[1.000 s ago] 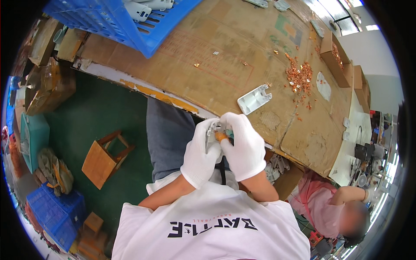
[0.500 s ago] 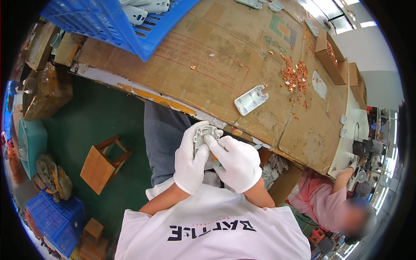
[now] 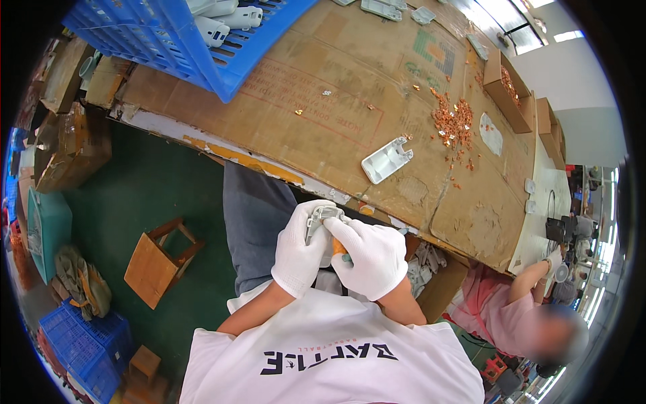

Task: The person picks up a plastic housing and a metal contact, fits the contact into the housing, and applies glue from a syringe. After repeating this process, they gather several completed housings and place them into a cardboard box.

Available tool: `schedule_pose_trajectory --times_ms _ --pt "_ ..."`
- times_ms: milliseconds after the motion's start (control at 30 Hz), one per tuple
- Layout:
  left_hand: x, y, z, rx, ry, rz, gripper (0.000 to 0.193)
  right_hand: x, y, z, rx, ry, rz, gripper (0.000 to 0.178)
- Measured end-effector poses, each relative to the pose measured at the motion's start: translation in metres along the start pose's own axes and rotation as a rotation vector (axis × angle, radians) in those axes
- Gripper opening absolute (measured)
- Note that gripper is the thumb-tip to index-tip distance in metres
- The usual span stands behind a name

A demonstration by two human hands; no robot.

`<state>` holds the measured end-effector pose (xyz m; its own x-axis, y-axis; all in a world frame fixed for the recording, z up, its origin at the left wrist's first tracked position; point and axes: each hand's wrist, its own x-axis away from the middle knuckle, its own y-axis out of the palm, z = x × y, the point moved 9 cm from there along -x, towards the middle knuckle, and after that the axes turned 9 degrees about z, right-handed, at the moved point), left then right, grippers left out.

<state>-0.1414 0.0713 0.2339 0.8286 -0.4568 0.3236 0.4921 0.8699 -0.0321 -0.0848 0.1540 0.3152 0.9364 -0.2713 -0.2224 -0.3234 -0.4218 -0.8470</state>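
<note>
On our bench (image 3: 269, 114), a blue crate (image 3: 205, 67) stands at the left end, with several white housings (image 3: 242, 18) lying in it. At the bench's right side we have a cardboard box (image 3: 501, 97) with small copper pieces (image 3: 510, 84) inside; a second box (image 3: 548, 131) stands just beside it, its contents hidden from us. Below the bench's near edge, an open carton (image 3: 447, 286) holds a jumble of pale parts (image 3: 424, 266). Left of the bench, down on the floor, we see a teal bin (image 3: 50, 229).

Our gloved hands meet just off the bench's near edge. The left hand (image 3: 299, 249) is curled around a grey plastic part (image 3: 319, 219), thumb laid against it. The right hand (image 3: 370, 256) is closed on an orange handle (image 3: 338, 248), mostly hidden under the palm, while its fingertips press the same part. On the bench near them lies a white half-shell (image 3: 387, 160), hollow side up, and beyond it a loose copper heap (image 3: 452, 121).
</note>
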Motion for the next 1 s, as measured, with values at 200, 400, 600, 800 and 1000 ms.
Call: schedule_pose_trajectory --times_ms 200,400,600,800,1000 --pt "-0.002 0.006 0.001 0.211 -0.069 -0.082 0.024 0.0 -0.025 -0.014 -0.18 -0.116 0.121 0.038" --pt "0.007 0.025 0.008 0.367 -0.235 -0.192 0.019 0.034 -0.065 -0.044 -0.847 -0.66 0.491 0.054" --pt "0.016 0.033 0.015 0.313 -0.202 -0.255 0.025 0.03 -0.063 -0.058 -0.8 -0.63 0.402 0.038" --pt "0.019 0.032 0.017 0.27 -0.193 -0.245 0.03 0.026 -0.066 -0.059 -0.832 -0.613 0.319 0.02" --pt "0.02 0.031 0.02 0.247 -0.151 -0.257 0.034 0.029 -0.064 -0.057 -0.836 -0.639 0.341 0.019"
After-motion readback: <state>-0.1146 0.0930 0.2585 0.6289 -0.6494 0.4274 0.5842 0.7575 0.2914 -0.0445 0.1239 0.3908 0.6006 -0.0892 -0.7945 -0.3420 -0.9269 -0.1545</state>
